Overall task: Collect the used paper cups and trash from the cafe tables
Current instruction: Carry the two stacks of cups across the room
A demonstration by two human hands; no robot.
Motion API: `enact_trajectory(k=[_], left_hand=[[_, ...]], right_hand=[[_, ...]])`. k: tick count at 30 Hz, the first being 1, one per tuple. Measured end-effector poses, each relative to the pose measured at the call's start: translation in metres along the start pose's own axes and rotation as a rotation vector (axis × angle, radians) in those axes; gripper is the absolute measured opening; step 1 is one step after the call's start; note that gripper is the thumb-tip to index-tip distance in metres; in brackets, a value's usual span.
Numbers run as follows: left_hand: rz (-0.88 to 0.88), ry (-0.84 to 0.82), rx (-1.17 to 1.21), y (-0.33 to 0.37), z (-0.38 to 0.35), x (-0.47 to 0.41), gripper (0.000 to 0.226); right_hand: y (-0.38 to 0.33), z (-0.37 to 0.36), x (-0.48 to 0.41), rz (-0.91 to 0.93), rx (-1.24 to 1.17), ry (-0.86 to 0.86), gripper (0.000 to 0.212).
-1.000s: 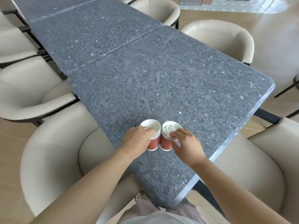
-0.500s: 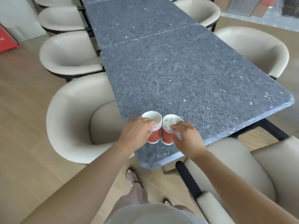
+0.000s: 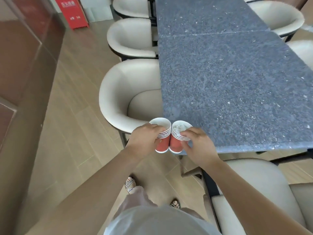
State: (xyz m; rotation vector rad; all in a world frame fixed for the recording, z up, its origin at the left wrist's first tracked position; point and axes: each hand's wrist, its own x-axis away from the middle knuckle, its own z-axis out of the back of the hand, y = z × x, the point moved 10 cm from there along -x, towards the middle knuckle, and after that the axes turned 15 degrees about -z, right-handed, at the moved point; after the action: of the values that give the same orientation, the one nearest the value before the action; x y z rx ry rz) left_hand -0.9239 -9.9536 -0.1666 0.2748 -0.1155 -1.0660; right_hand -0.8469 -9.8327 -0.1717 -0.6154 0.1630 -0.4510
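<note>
Two stacks of red paper cups with white rims are held side by side, touching, at the near left corner of the grey stone table (image 3: 237,85). My left hand (image 3: 144,141) grips the left stack (image 3: 162,131), whose top cup looks empty inside. My right hand (image 3: 198,145) grips the right stack (image 3: 177,141); crumpled white paper (image 3: 180,128) fills its top cup. Both stacks hang over the table's corner and the floor, lifted off the tabletop.
Cream tub chairs line the table's left side (image 3: 125,99) and right side (image 3: 279,17); another stands at the near end (image 3: 257,184). Wooden floor lies to the left, with a red box (image 3: 74,12) against the far wall. My sandalled feet (image 3: 130,183) are below.
Both hands have carried the two cup stacks off the tabletop to its near left corner. The view has swung left, showing more floor and the left row of chairs.
</note>
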Motion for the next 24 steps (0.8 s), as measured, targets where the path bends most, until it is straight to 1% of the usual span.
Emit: enact_trajectory(k=[3,8,11,15,18,24], left_hand=[[0.030,-0.026,0.015,-0.012,-0.001,0.014,0.037],[0.078,0.044,0.049,-0.041,0.013,0.040,0.036],[0.102,0.077,0.072,-0.069,0.023,0.060,0.038],[0.115,0.067,0.050,-0.118,0.036,0.092,0.038],[0.139,0.087,0.025,-0.161,0.052,0.121,0.038],[0.210,0.144,0.021,-0.251,0.092,0.180,0.037]], right_hand=[[-0.013,-0.011,0.001,0.017,0.019,-0.033,0.027],[-0.049,-0.025,-0.001,0.085,0.042,-0.028,0.027],[-0.079,-0.047,-0.005,0.118,0.040,-0.047,0.027],[-0.125,-0.086,-0.014,0.110,0.020,-0.058,0.027],[-0.172,-0.118,-0.019,0.158,0.020,-0.098,0.028],[-0.266,-0.182,-0.034,0.189,0.028,-0.138,0.026]])
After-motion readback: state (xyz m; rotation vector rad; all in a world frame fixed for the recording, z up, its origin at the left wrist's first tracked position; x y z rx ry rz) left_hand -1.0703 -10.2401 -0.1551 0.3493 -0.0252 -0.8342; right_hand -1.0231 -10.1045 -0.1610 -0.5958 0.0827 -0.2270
